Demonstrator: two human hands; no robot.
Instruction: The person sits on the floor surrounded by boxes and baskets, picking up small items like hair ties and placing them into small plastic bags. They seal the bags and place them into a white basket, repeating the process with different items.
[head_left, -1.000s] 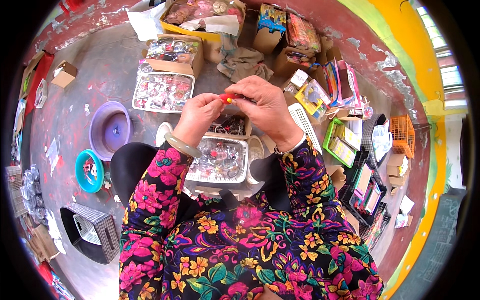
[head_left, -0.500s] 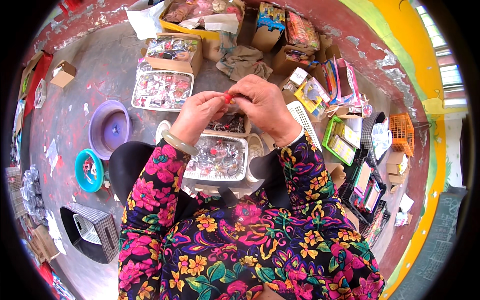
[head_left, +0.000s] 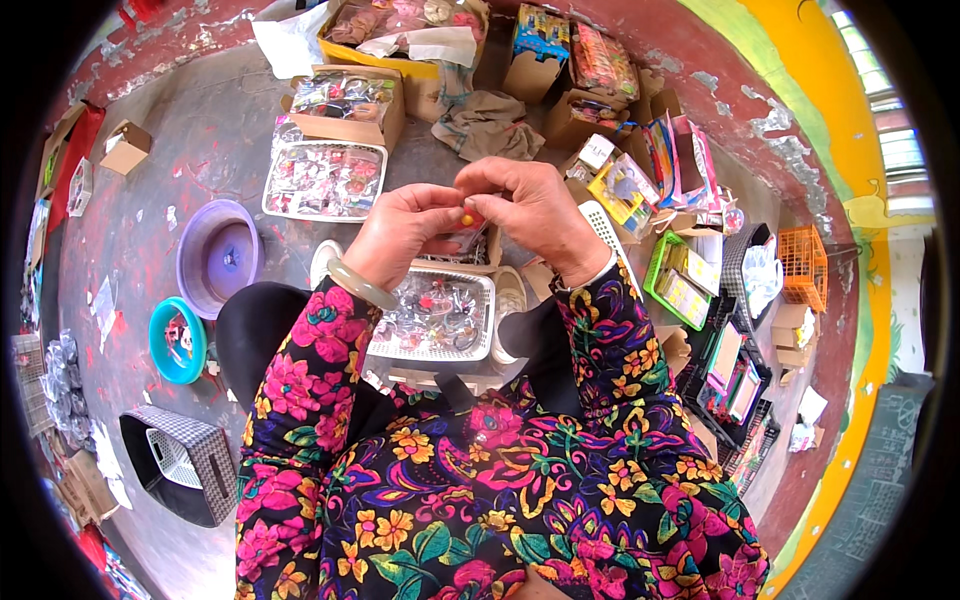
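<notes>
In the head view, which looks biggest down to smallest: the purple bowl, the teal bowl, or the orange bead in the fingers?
1. Purple bowl
2. Teal bowl
3. Orange bead, tiny, pinched between both hands, though nearest the camera.

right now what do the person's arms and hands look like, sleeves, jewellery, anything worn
Both forearms are covered by long sleeves of a dark fabric printed with a dense floral pattern in pink, magenta, yellow, orange, green and purple. The left hand is bare, with a smooth, pale green bangle round the wrist. The right hand is also bare, and a narrow pale cuff shows at its wrist. No gloves or rings can be made out.
</notes>
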